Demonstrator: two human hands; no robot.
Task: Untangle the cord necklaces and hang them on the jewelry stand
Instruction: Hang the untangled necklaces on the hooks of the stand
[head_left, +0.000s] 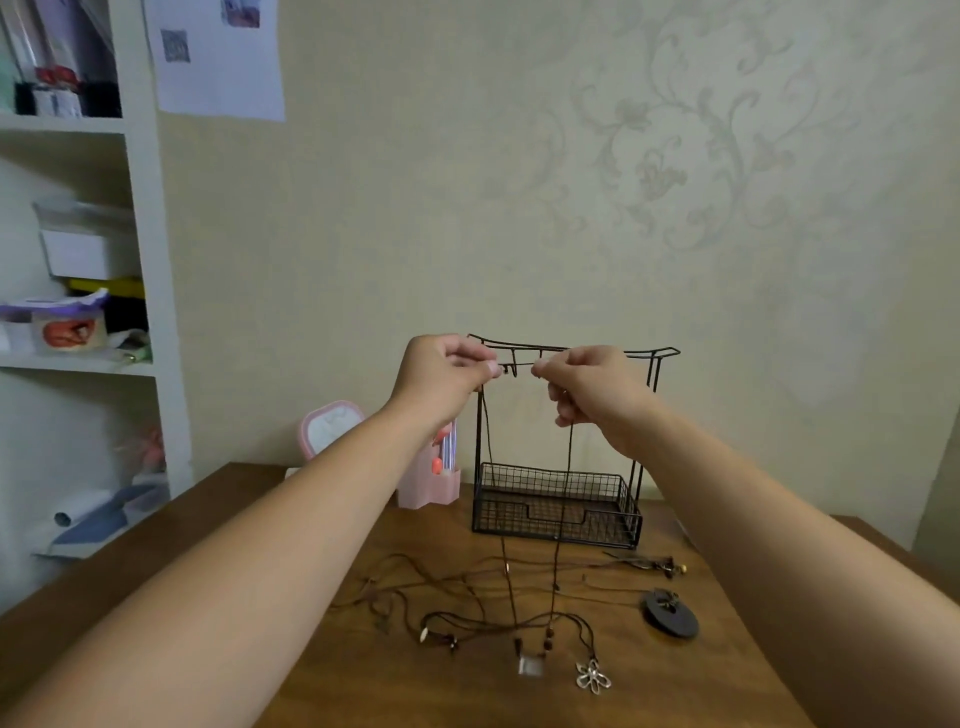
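Both hands, left hand and right hand, are pinching one cord necklace taut before the jewelry stand's hooks; lowering it evenly should be seating it.

arms: both mine bare from elbow down, no sleeve in view
left hand: bare
right hand: bare
thumbnails: short, unpainted

A brown wooden table carries a black wire jewelry stand, loose cord necklaces and a pink holder.
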